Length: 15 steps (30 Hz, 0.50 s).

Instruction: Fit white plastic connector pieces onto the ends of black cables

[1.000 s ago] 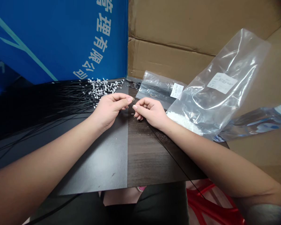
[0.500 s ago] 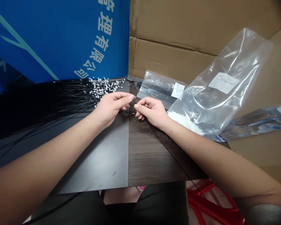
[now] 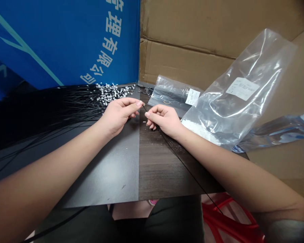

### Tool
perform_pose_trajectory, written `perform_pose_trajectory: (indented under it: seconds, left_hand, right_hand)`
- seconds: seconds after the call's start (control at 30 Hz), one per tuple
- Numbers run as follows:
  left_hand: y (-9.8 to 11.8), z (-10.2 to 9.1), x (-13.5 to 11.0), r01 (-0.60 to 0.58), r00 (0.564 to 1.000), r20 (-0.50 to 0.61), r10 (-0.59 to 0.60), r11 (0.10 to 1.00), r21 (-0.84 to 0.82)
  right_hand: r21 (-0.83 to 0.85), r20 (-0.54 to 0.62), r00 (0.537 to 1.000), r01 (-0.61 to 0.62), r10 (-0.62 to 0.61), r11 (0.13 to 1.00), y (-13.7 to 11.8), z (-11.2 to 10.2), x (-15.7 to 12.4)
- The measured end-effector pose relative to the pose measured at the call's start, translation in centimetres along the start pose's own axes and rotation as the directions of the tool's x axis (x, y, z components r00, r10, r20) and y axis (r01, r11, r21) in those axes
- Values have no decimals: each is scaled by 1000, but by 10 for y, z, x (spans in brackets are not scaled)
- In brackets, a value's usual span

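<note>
Left hand [image 3: 118,114] grip pinching wire [image 3: 187,167] tip; right hand [image 3: 164,119] — pinching same wire.

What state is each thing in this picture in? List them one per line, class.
left hand: fingertips pinched shut on the end of the black wire.
right hand: curled shut on the black wire.
black wire: stretched straight, running off the near edge of the table.
wire bundle: spread flat, white-tipped ends fanned out.
small bag: lying flat.
large bag: propped up, white bits pooled at its bottom.
</note>
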<state>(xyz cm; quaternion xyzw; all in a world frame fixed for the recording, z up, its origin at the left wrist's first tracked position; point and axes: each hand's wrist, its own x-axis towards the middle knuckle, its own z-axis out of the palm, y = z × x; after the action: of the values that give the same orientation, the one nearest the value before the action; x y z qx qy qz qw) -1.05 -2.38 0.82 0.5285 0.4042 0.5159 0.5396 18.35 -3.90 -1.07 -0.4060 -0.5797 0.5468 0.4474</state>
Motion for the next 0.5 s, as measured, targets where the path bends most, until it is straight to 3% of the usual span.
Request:
perform_pose_trajectory:
  seconds: [0.5]
  left_hand:
    - [-1, 3, -3, -44, 998, 39, 40, 995, 94]
  right_hand:
    - [39, 35, 999, 16, -17, 999, 2, 0, 4]
